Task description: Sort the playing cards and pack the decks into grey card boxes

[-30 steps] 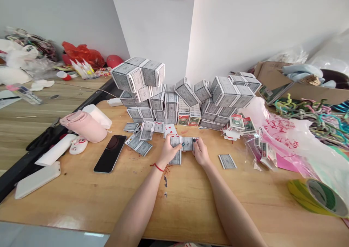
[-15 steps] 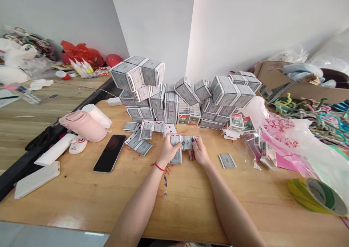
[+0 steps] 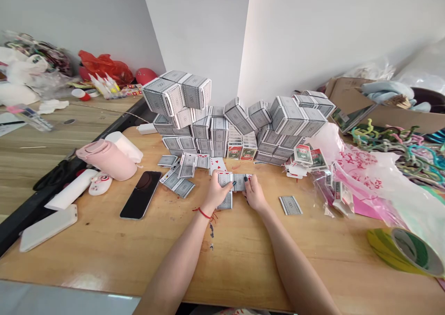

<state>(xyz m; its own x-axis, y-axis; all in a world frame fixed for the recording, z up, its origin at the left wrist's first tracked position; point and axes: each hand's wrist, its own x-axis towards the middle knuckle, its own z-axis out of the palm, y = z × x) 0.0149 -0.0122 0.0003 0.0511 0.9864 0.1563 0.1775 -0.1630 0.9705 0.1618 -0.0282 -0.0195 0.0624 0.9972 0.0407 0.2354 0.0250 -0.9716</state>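
Observation:
Between my hands is a piece of joined playing cards [image 3: 239, 182], grey patterned backs up, with folded flaps. My left hand [image 3: 218, 189] grips its left part, thumb on top. At the other end my right hand [image 3: 255, 192] pinches the edge, where a bit of a red-printed face shows. A grey-backed card [image 3: 226, 200] lies under or hangs below the left part; I cannot tell which. Just beyond my left hand rests a face-up heart card [image 3: 217, 163]. Folded cards [image 3: 178, 185] lie to the left, and a single folded card [image 3: 291, 205] to the right.
Behind stand stacked blocks of folded cards [image 3: 219, 136], with card boxes [image 3: 241, 151] among them. At left are a phone [image 3: 141, 195], a pink bottle [image 3: 107, 159] and a white power bank [image 3: 48, 228]. Plastic bags [image 3: 365, 166] and a yellow tape roll [image 3: 405, 251] occupy the right.
My right hand's fingers have curled in beneath the card piece; before, fingertips showed below it. Both hands still hold the piece in nearly the same place. The view has shifted slightly.

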